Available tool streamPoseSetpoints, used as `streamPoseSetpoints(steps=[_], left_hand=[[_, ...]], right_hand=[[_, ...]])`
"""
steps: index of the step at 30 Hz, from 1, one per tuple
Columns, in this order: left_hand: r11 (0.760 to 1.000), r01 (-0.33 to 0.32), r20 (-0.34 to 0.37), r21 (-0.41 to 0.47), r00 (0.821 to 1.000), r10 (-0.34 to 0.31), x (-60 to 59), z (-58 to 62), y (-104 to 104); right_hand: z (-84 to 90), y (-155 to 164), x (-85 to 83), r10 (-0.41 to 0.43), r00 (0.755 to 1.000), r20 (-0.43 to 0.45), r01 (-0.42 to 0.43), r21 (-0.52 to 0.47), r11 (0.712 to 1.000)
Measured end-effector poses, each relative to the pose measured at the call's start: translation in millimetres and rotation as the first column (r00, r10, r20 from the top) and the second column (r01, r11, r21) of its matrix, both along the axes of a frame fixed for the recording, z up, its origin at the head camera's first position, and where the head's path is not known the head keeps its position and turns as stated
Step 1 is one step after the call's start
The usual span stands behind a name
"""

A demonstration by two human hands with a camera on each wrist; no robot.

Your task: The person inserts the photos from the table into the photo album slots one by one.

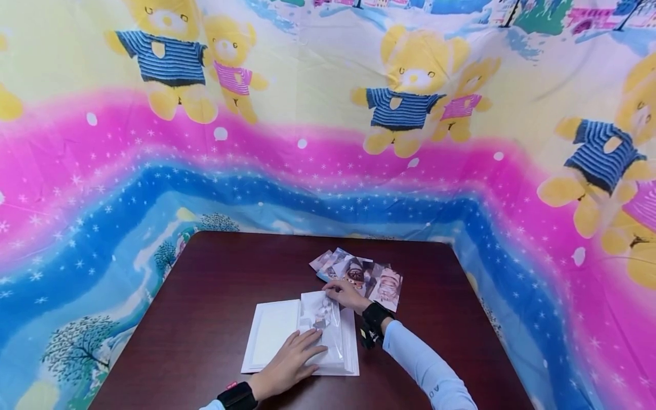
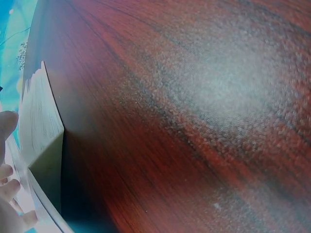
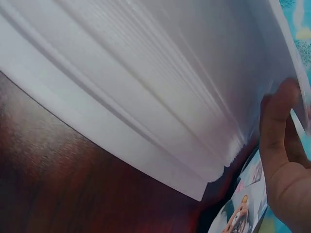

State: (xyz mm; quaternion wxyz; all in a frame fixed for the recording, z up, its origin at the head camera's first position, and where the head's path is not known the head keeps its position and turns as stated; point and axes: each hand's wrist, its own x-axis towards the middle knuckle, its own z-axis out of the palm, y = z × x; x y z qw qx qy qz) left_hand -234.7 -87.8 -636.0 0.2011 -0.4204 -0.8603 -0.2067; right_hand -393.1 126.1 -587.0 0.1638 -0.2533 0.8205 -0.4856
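Two bare hands are seen at work over an open white album (image 1: 350, 336), which is laid on the dark red-brown table (image 1: 230, 267), toward the 6 o'clock edge in the head view. On the album's 9 o'clock side a pale, blank page (image 1: 277, 324) is shown; on its 3 o'clock side a glossy page is covered with clear film, beneath which a photo (image 1: 322, 310) can be seen.

The left hand (image 1: 289, 361) is rested flat near the album's 6 o'clock edge, its fingers extended and slightly spread, pointed toward 2 o'clock and touching the glossy page; nothing is gripped by it. By the right hand (image 1: 347, 294), at the album's 1 o'clock corner, the upper edge of that page is pinched between thumb and fingers. Whether the film alone or the whole leaf is held cannot be told.

Beyond the right hand, toward 1 o'clock, loose photos (image 1: 353, 270) are spread in an overlapping pile. A black band is worn on each wrist, and the right arm is covered by a light blue sleeve (image 1: 425, 361). At 12 o'clock, behind the table, a patterned cloth (image 1: 302, 193) is hung, printed with yellow bears.
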Motion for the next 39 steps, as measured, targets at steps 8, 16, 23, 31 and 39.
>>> streamPoseSetpoints(steps=[8,16,23,31,39], left_hand=[[1.0,0.005,0.016,-0.014,1.0,-0.005,-4.1,0.5,2.5],[0.999,-0.011,-0.004,-0.049,1.0,0.011,-7.1,1.5,3.9],[1.0,0.007,0.022,-0.024,1.0,-0.006,-7.6,5.6,6.1],[0.982,-0.114,0.157,0.151,0.983,0.09,-8.3,21.7,12.8],[0.805,-0.428,0.437,0.41,0.868,0.238,-22.2,63.9,-9.5]], right_hand=[[26.8,7.1,21.1,0.042,0.997,0.063,-0.039,-0.042,0.998],[-1.2,15.4,8.3,0.072,0.994,0.086,-0.065,-0.083,0.994],[-12.4,15.8,5.4,-0.009,1.0,-0.03,0.007,-0.073,0.997],[5.3,7.3,12.1,-0.033,0.988,0.151,0.068,-0.233,0.97],[20.9,-39.2,48.2,0.09,0.972,0.216,0.0,-0.384,0.924]])
